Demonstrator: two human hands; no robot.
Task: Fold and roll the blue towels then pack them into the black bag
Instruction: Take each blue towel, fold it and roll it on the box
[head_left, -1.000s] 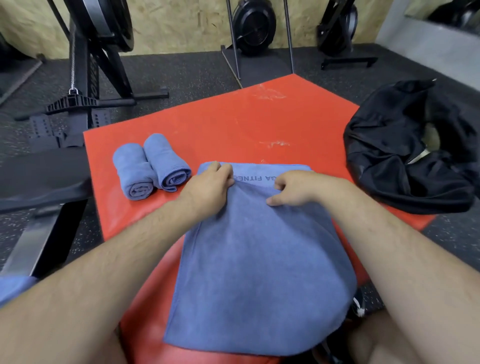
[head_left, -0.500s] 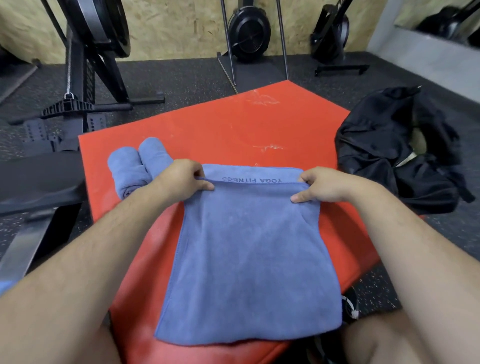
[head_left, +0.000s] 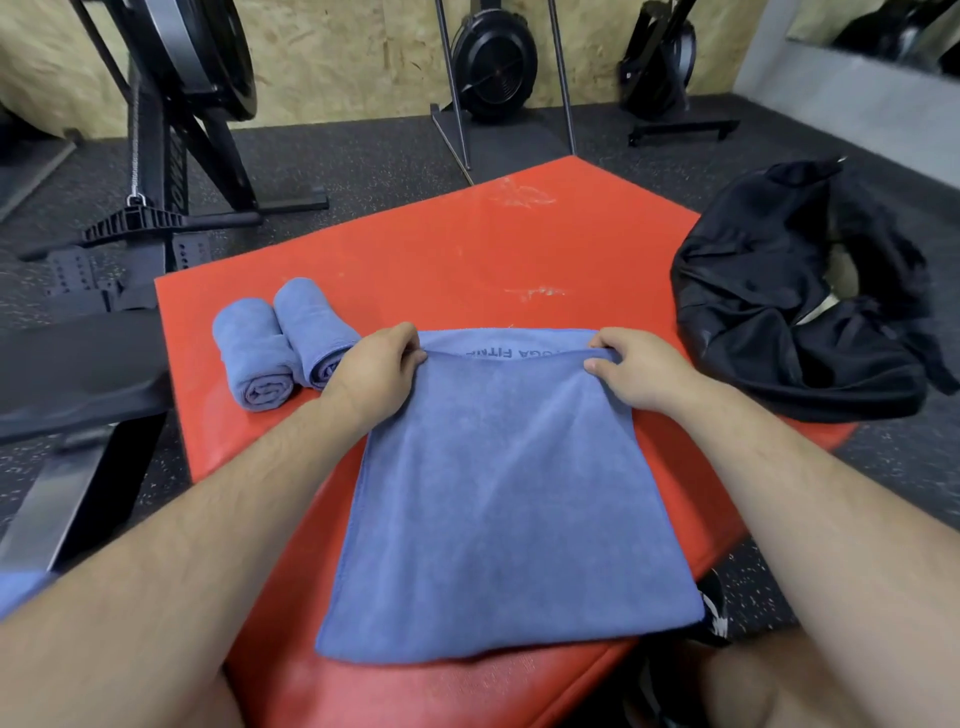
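A folded blue towel lies flat on the red padded mat in front of me. My left hand pinches its far left corner and my right hand pinches its far right corner, the far edge turned over toward me and partly covering dark printed lettering. Two rolled blue towels lie side by side on the mat just left of my left hand. The black bag sits crumpled and open at the mat's right edge.
Black gym machines stand on the dark speckled floor behind and to the left, one with a flywheel. A dark bench pad borders the mat on the left. Another bit of blue cloth shows at the lower left edge.
My hands have spread from the middle of the towel's far edge out to its two corners, and the far edge now curls over toward me.
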